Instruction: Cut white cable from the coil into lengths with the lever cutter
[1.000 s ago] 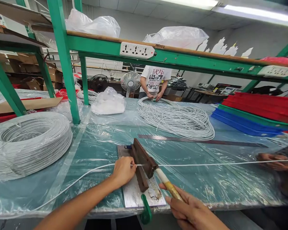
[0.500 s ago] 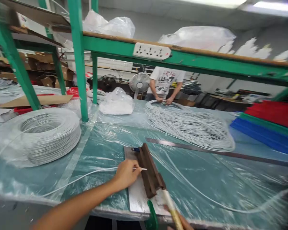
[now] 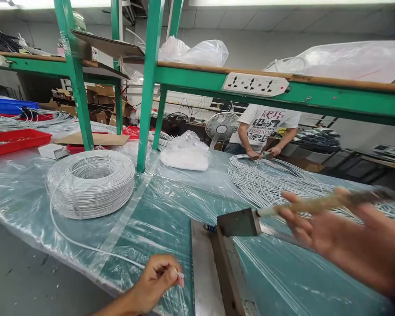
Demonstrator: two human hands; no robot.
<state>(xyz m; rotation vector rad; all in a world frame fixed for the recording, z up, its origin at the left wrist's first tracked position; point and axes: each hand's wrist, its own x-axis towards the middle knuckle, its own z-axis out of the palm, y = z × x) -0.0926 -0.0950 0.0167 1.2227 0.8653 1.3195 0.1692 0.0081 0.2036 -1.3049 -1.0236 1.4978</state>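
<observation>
My left hand (image 3: 158, 283) pinches a white cable (image 3: 118, 254) close to its end, left of a bench-top lever cutter. The short cable end shows beyond my fingertips. This cutter has a flat metal base (image 3: 204, 272), a dark brown bar and a blue spring at the far end. Its lever handle (image 3: 322, 202) is raised, with my right hand (image 3: 325, 232) around it, the fingers rather loose and blurred. A dark metal block (image 3: 238, 222) is at the handle's near end. The cable runs left to a large wrapped cable coil (image 3: 92, 184).
Loose white cables (image 3: 266, 184) lie across the table, where a co-worker (image 3: 266, 127) handles them. A green shelf post (image 3: 148, 87) rises behind the coil, and a power strip (image 3: 255, 84) is on the shelf beam. A plastic bag (image 3: 186, 151) stands beyond. A red tray (image 3: 16, 142) sits at left.
The lever has swung up from its lowered position, with my right hand rising on the right. My left hand has drawn the cable end back left, out of the cutter. The view has turned left.
</observation>
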